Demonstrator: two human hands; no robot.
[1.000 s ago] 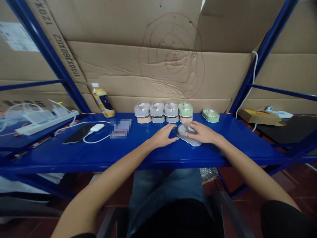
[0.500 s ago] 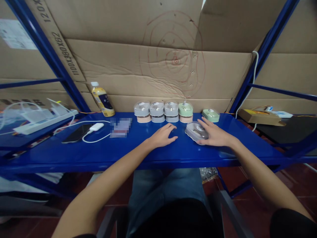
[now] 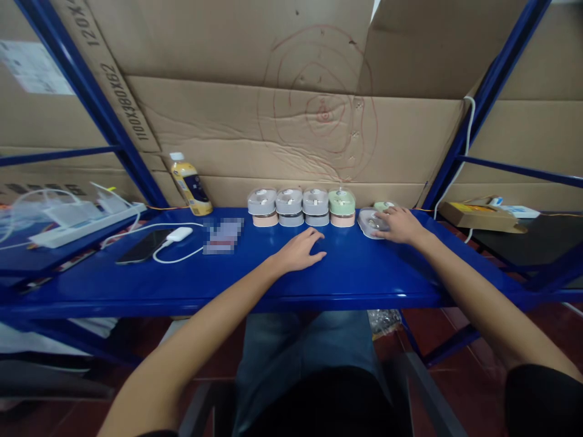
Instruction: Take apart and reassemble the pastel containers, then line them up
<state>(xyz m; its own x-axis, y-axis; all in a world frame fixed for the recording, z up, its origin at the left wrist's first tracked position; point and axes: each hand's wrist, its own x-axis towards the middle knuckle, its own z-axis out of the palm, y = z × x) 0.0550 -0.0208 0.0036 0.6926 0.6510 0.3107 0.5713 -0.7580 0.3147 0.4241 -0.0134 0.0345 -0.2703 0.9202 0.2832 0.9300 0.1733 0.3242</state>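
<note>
My right hand (image 3: 401,226) grips the right side of a grey rounded case (image 3: 371,223) with a clear lid, near the back of the blue tabletop. Partly hidden behind my fingers is a green case (image 3: 383,206). My left hand (image 3: 300,250) rests on the table with thumb and fingers apart and holds nothing. Beyond it stands a row of stacked cases in pairs, with grey cases (image 3: 289,200) on top and a green case (image 3: 341,202) on top of a peach case (image 3: 342,220) at the right end.
On the left are a yellow bottle (image 3: 191,185), a phone (image 3: 143,247), a white adapter with cable (image 3: 179,234) and a blurred-out packet (image 3: 223,235). A power strip (image 3: 88,226) lies farther left. An open cardboard box (image 3: 480,217) sits at the right. Cardboard panels (image 3: 218,115) back the table.
My right hand has moved the grey case away from me and slightly right, up to the green case at the back. My left hand stays in place.
</note>
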